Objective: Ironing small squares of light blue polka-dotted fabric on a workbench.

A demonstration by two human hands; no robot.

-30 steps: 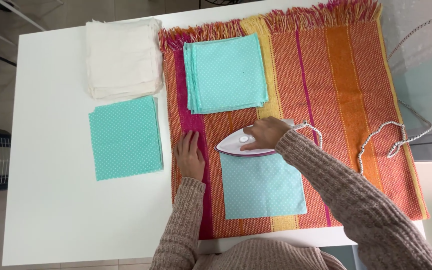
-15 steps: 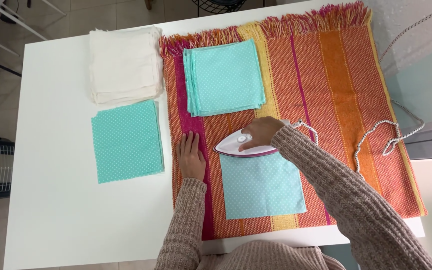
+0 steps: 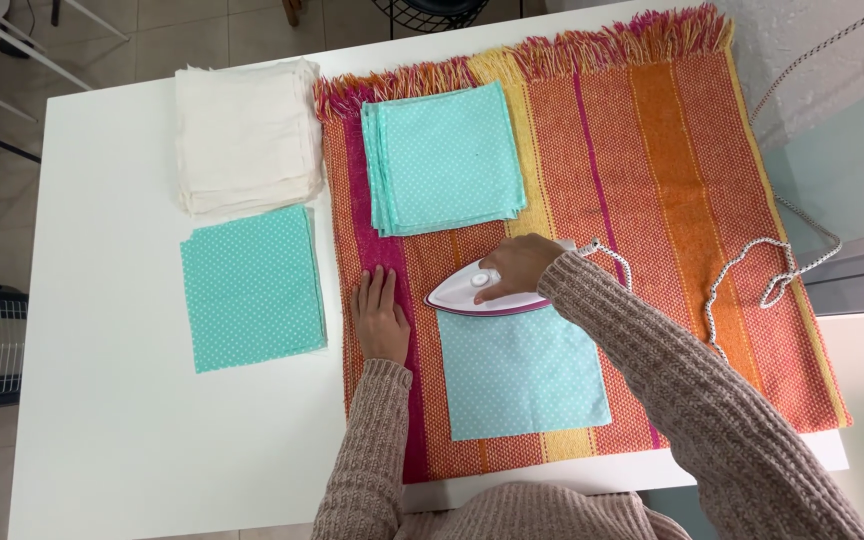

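My right hand grips a white and pink iron that rests on the far edge of a teal dotted cloth square. That square lies flat on an orange, pink and yellow striped woven blanket. My left hand lies flat, fingers together, on the blanket just left of the square, holding nothing. Both arms wear a beige knitted sweater.
A stack of teal dotted squares sits on the blanket beyond the iron. On the white table, a pile of white cloths and teal squares lie to the left. The iron's braided cord trails right.
The iron has slid slightly left along the far edge of the square under my right hand. My left hand has stayed in place.
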